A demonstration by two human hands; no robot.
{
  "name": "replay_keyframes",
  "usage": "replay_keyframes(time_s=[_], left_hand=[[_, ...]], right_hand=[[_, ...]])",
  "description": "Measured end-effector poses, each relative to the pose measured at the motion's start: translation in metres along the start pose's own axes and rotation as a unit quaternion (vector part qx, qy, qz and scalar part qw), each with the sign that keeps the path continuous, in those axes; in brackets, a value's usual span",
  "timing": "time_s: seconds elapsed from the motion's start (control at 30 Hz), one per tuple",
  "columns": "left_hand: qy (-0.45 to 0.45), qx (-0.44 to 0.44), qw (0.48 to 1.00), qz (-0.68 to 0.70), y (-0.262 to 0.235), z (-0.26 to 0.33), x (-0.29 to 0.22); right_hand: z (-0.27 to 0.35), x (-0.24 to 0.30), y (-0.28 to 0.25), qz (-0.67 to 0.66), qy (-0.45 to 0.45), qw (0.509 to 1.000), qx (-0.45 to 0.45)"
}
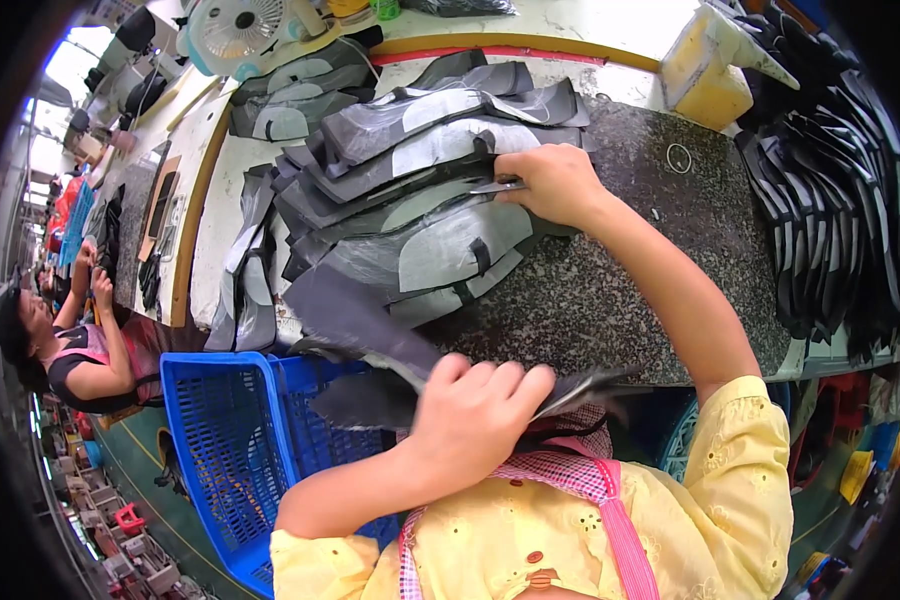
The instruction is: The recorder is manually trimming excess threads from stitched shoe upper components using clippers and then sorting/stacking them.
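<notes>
My left hand point(475, 415), near my body at the table's front edge, is closed around some dark, flat cut pieces point(355, 315); they are smeared by motion. Farther up, my right hand point(555, 185) is closed on a thin metal tool point(497, 187), whose kind I cannot make out. That hand is above a spread, overlapping pile of black and grey cut pieces point(455, 250) with pale patches and small black tabs. The pile lies on a speckled dark stone slab point(660, 290).
A blue plastic basket point(220, 450) stands below the table's front left. Rows of black pieces point(810, 220) hang at the right, near a yellowish block point(710, 80). A small fan point(242, 30) is at the back left. Another person point(95, 345) works at the far left.
</notes>
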State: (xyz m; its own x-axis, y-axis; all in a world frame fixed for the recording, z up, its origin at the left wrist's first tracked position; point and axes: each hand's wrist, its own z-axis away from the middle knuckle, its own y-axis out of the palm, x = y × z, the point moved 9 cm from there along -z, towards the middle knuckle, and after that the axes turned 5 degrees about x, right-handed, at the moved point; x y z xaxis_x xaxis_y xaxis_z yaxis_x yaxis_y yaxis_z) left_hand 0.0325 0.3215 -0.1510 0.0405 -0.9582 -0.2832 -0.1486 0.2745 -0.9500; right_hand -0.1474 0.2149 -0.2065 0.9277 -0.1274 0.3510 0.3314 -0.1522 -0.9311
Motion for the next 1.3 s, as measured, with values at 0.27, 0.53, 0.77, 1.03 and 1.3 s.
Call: replay_keyframes(time_s=[0.27,0.53,0.77,1.03,1.3], left_hand=[[-0.333,-0.227,0.889,0.216,-0.210,0.126,0.201],[-0.530,-0.162,0.831,0.054,-0.047,0.252,0.515],[-0.242,-0.168,0.955,0.037,-0.146,-0.010,0.320],[-0.280,0.061,0.958,-0.004,-0.042,-0.091,0.288],[-0.105,-0.157,0.970,0.153,-0.107,-0.063,0.216]], right_hand=[[0.024,0.025,-0.008,-0.085,-0.073,0.985,0.133],[-0.070,-0.070,-0.025,-0.150,0.123,0.975,-0.106],[-0.137,-0.069,0.016,-0.234,0.098,0.958,0.132],[-0.039,-0.067,-0.099,-0.759,-0.023,0.644,-0.089],[0.222,-0.013,-0.254,-0.700,-0.345,0.549,-0.300]])
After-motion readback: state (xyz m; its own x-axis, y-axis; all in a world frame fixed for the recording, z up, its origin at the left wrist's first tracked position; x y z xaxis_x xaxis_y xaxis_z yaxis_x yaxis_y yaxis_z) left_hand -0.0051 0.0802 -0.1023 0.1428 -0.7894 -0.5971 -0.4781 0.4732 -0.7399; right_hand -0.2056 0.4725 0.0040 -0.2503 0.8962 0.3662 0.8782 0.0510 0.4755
